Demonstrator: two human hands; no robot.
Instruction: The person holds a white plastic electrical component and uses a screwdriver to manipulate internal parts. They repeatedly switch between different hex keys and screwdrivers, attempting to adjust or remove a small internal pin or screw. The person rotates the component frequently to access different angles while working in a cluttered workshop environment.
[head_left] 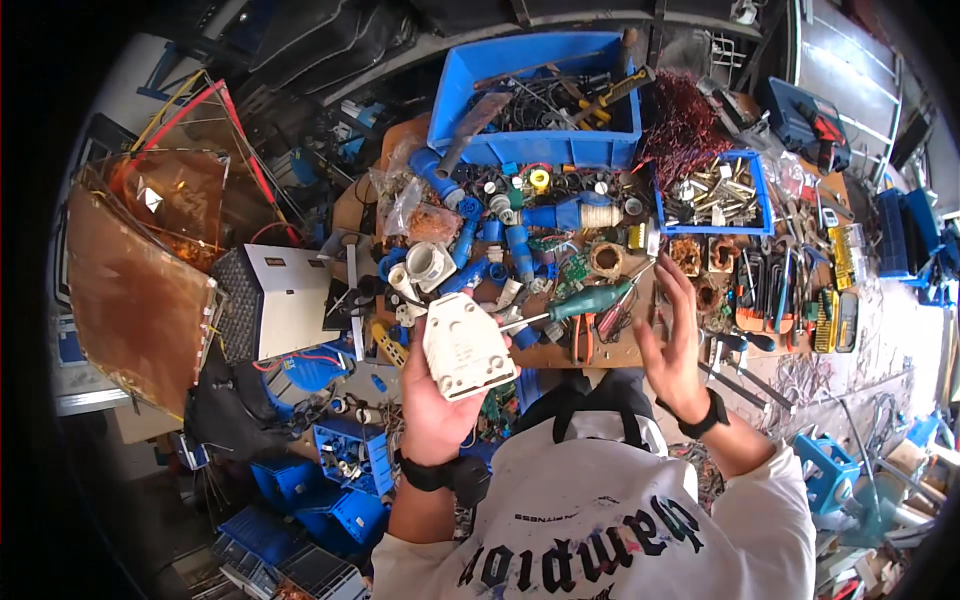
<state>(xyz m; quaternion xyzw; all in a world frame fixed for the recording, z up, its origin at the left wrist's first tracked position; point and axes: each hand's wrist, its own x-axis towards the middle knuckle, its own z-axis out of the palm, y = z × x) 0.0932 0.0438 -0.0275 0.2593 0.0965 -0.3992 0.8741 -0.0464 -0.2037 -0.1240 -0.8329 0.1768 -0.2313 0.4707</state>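
Observation:
My left hand (432,412) holds a flat, cream-white plastic housing (465,345) over the near edge of the bench. Round screw holes show near its corners, and its broad face is turned up. A green-handled screwdriver (592,301) lies just right of it, its shaft pointing left toward the housing. My right hand (676,345) is open to the right of the screwdriver, fingers stretched toward the far side and nothing in its grasp. Orange-handled pliers (583,338) lie between the two hands. Beyond the housing stands a white round socket (428,266).
A blue crate (535,150) of cables and tools stands at the back. Beside it are a blue tray (712,229) of metal parts and tangled dark-red wire (688,115). Blue pipe-like fittings (520,250) crowd the middle. Hex keys (770,285) lie right; a white box (290,300) stands left.

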